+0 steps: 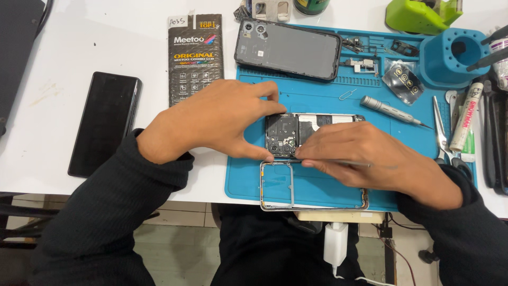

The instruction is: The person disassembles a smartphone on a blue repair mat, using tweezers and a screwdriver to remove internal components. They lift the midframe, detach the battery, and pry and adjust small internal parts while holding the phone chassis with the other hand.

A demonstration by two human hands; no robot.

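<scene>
The left hand (211,124) pinches the opened phone (296,135) by its end, while the right hand (365,159) grips thin tweezers (344,163) against it.

Two hands at work, left hand (211,119) and right hand (370,159), gripping one opened phone (296,132), one metal frame (280,185) just below them, one back cover (288,48) above, one black phone (106,122) beyond the left.

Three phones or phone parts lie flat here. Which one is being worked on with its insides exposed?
The opened phone on the blue mat, held by both hands. The black phone lies closed on the white table; the grey back cover lies untouched further back.
</scene>
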